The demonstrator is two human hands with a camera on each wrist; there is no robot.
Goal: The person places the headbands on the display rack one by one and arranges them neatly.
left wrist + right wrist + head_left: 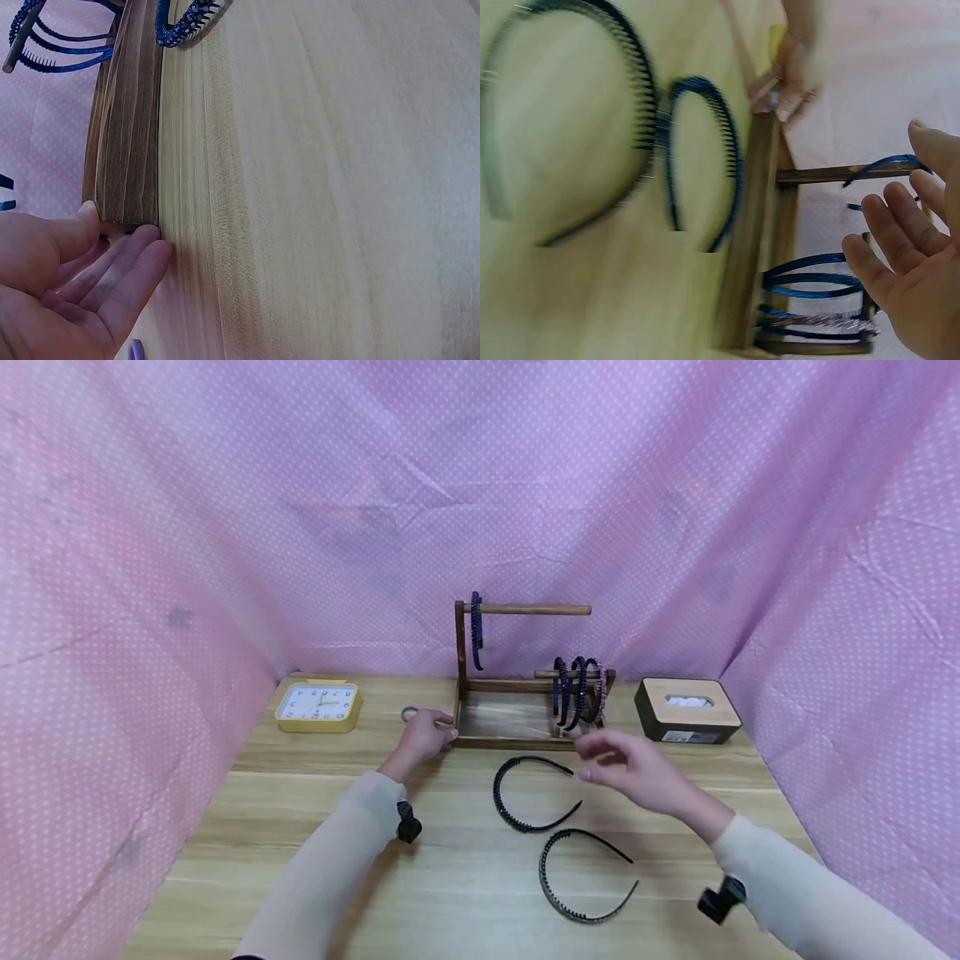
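My table, a dark wooden rack toward the back, headbands hanging off it

I've got my left hand pinching the rack's front corner, probably so it doesn't slide. My right hand is loosely spread by the other end, holding nothing. Two loose headbands lie just in front, apart from each other, I guess so they're easy to grab; the others hang on the rails, which likely keeps them tidy. The lower bunch overlaps, so no exact count, and my right wrist view is smeary. Some small round thing is partly hidden behind my left hand, can't tell what.
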